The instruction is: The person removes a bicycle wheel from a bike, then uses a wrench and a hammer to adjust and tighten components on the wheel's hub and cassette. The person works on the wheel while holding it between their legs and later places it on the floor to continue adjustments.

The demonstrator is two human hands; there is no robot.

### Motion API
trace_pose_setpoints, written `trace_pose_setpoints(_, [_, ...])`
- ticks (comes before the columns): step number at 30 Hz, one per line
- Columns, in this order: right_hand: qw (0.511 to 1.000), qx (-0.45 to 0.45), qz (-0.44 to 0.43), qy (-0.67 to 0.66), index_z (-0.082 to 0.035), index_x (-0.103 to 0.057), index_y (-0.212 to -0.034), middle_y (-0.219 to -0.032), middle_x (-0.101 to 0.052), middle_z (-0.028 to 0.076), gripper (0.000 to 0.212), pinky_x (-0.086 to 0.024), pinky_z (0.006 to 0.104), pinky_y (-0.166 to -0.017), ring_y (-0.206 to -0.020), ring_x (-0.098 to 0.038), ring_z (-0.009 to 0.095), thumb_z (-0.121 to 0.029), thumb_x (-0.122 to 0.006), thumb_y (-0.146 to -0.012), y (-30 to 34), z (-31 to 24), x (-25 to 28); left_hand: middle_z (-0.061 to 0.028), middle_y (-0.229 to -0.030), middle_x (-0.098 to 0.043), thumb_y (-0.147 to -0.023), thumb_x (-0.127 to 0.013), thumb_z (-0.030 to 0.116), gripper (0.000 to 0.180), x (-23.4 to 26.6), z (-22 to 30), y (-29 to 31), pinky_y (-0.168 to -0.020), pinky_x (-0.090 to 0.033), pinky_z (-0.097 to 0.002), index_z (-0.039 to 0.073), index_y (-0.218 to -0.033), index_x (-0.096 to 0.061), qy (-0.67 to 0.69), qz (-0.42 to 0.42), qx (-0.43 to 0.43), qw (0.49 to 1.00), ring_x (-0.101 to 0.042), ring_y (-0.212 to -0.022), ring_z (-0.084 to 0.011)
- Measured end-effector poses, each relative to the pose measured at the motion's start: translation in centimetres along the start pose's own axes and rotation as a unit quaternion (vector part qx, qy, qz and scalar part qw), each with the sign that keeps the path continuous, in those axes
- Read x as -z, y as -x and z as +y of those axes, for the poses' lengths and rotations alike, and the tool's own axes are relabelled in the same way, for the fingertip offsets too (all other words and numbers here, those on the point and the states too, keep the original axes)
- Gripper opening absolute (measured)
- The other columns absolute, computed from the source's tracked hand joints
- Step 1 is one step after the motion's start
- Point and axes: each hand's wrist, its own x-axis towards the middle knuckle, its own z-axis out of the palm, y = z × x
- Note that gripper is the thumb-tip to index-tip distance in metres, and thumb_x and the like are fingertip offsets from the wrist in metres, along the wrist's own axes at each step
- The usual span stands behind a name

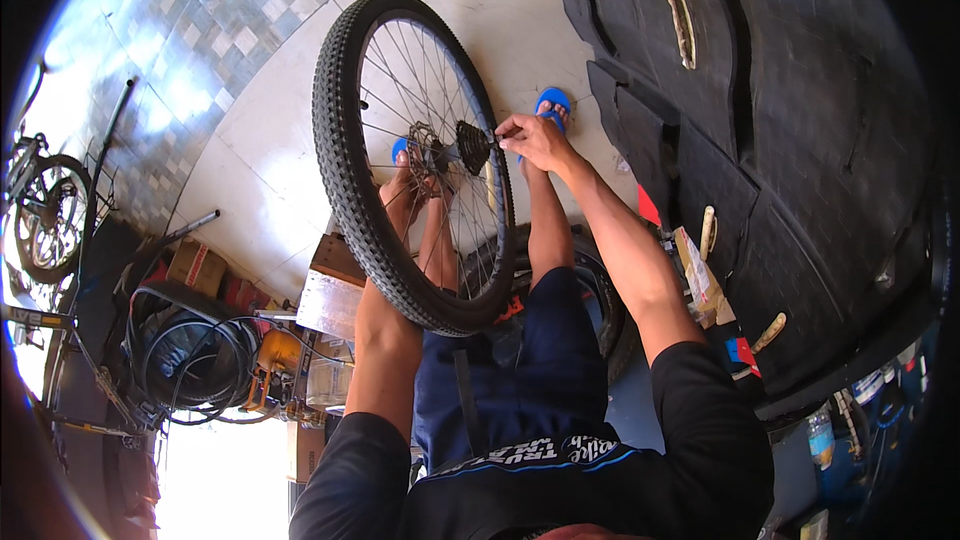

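Observation:
A bicycle wheel (345, 170) with a knobby black tyre stands upright before me, above my lap. A black cassette (471, 147) sits on the right side of its hub, and a brake disc (424, 148) on the left side. My left hand (428, 183) is at the hub on the disc side, seen partly through the spokes; it appears closed around the axle end. Just right of the cassette, my right hand (533, 141) pinches a small dark part at the other axle end with thumb and fingertips. Its exact kind is too small to tell.
Black mats (800, 170) spread at the right, with light-coloured handles on them. Another tyre (610, 305) lies beneath my legs. Coiled tyres and cables (195, 360) and a cardboard box (196, 268) are at the left. A bicycle (48, 210) stands at the far left.

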Motion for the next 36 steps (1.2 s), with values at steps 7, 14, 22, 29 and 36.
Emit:
trace_pose_setpoints(7, [0.993, -0.049, -0.006, -0.106, 0.002, -0.07, -0.11, -0.098, -0.077, 0.012, 0.024, -0.058, 0.0297, -0.079, -0.083, -0.073, 0.016, -0.016, -0.074, -0.095, 0.1, 1.1, 0.1, -0.0156, -0.11, -0.071, -0.109, -0.052, 0.022, 0.036, -0.5, -0.2, 0.0, -0.078, -0.061, -0.038, -0.001, -0.136, -0.053, 0.024, -0.003, 0.022, 0.999, -0.072, -0.094, -0.0253])
trace_pose_setpoints(14, [0.996, -0.016, 0.008, 0.085, 0.0, -0.072, -0.097, -0.081, -0.074, 0.011, 0.043, -0.056, 0.0366, -0.078, -0.079, -0.072, 0.024, -0.042, -0.063, -0.102, 0.2, -0.8, 0.0, -0.0151, -0.109, -0.071, -0.108, -0.055, 0.02, 0.035, 0.6, -0.6, -0.1, -0.076, -0.062, -0.0375, -0.002, -0.135, -0.053, 0.038, 0.003, 0.025, 0.999, -0.073, -0.092, -0.0252])
trace_pose_setpoints(22, [0.99, -0.032, -0.003, 0.134, -0.002, -0.069, -0.097, -0.081, -0.072, 0.013, 0.044, -0.053, 0.0428, -0.078, -0.074, -0.069, 0.032, -0.045, -0.062, -0.102, -0.6, -1.2, 0.0, -0.0146, -0.109, -0.072, -0.106, -0.057, 0.017, 0.034, 0.6, -1.0, -0.2, -0.073, -0.062, -0.0368, -0.003, -0.135, -0.053, 0.063, -0.001, 0.019, 0.998, -0.073, -0.09, -0.0251])
trace_pose_setpoints(29, [0.993, -0.063, -0.019, -0.097, -0.001, -0.066, -0.108, -0.081, -0.069, 0.005, 0.024, -0.052, 0.0276, -0.06, -0.071, -0.063, 0.012, -0.02, -0.074, -0.095, 0.3, -0.4, 0.2, -0.0141, -0.108, -0.072, -0.105, -0.059, 0.014, 0.034, 0.3, -0.7, -0.7, -0.071, -0.063, -0.0362, -0.003, -0.134, -0.053, 0.073, -0.011, 0.012, 0.997, -0.074, -0.089, -0.025])
trace_pose_setpoints(36, [0.998, -0.025, -0.008, 0.056, 0.0, -0.071, -0.102, -0.082, -0.074, 0.01, 0.041, -0.055, 0.037, -0.073, -0.073, -0.069, 0.023, -0.04, -0.065, -0.1, 0.1, -0.9, 0.4, -0.0139, -0.108, -0.072, -0.104, -0.062, 0.011, 0.034, 0.3, -0.5, -1.1, -0.07, -0.064, -0.0363, -0.004, -0.133, -0.054, 0.069, -0.005, 0.016, 0.997, -0.074, -0.088, -0.0253])
